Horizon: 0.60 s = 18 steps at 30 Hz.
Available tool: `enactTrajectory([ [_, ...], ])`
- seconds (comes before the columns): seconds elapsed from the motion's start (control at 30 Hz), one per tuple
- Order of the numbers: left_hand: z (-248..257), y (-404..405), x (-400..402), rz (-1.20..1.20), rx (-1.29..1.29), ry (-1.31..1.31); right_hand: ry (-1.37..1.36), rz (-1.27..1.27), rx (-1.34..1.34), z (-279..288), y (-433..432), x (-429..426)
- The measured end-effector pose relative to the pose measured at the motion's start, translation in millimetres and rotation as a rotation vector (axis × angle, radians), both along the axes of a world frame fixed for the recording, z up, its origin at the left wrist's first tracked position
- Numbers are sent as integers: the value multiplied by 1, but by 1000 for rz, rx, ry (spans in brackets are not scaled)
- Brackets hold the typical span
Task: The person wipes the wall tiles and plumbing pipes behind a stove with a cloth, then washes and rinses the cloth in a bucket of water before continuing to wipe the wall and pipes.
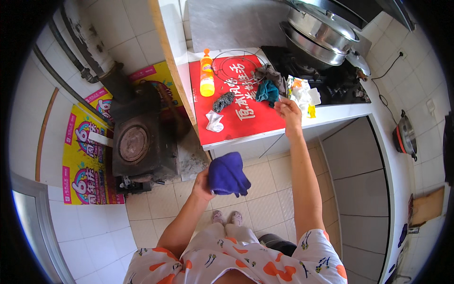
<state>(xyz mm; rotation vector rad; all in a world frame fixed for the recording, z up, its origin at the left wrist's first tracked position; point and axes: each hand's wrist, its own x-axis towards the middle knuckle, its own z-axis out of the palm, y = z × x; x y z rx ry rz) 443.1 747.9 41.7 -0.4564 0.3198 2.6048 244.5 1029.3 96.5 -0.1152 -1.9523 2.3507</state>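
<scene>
A folded purple cloth (228, 174) is held in my left hand (203, 185), in front of the counter. My right hand (289, 113) reaches over the counter's front edge, its fingers bent at the edge of a crumpled teal cloth (267, 91); whether they grip it I cannot tell. Behind the teal cloth is a grey cloth (273, 75). On the red mat (262, 124) stand or lie a yellow and orange bottle (206, 76), a dark mesh scourer (223, 102), a crumpled white piece (214, 121) and a round wire rack (236, 67). White and yellow packaging (303, 96) lies right of my fingers.
A black gas stove (340, 85) at the back right carries a stacked metal steamer (319, 26) on a dark wok. To the left stands an iron heating stove (142, 142) with a flue pipe. A two-handled pot (407, 136) sits on the right counter. Behind my feet is a dark rounded object (277, 244).
</scene>
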Motion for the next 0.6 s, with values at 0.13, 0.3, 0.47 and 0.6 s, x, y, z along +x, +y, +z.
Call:
enactTrajectory([
  [0.13,-5,9,18,20,-4,181,-38,111,-110,12,-8,17],
  [0.3,4,22,15,124,-33,74,-85,612,-378,-14,-32,90],
  [0.47,1,30,6,73,-280,122,-302,667,-446,-61,-32,183],
  [0.6,-20,50,18,-66,-214,157,-322,206,-478,-86,6,239],
])
